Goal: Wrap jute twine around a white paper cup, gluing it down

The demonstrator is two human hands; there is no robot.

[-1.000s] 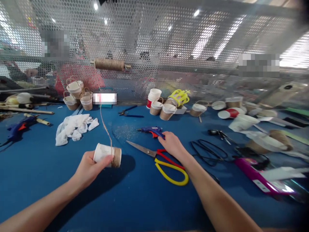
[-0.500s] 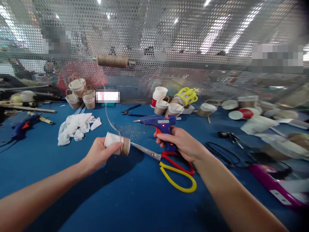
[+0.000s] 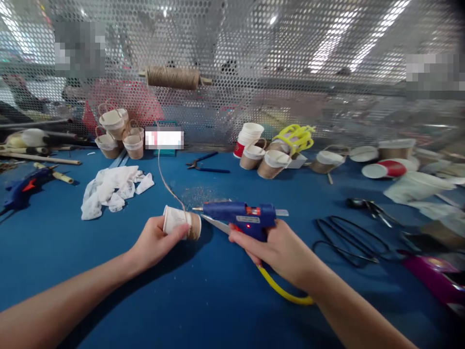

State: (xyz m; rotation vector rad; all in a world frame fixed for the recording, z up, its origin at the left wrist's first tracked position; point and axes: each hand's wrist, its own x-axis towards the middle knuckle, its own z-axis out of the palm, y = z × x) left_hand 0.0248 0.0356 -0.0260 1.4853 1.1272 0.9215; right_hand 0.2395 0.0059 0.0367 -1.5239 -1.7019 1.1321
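On its side in my left hand lies a paper cup, its lower part wrapped in brown twine, with my thumb pressed on the wrapping. A strand of twine runs from the cup up toward the spool on the mesh. My right hand is closed round a blue glue gun, a small red light showing on its side. Its nozzle points left, close to the twine at the cup; I cannot tell if they touch. Scissors lie under that hand, partly hidden.
Twine-wrapped cups stand at the back left, more cups at the back right. Crumpled white cloth, pliers, a second glue gun and a black cable lie about on the blue table.
My right hand has lowered the glue gun, bringing its nozzle near the cup and covering more of the scissors. The cup in my left hand has barely moved; the view has shifted slightly.
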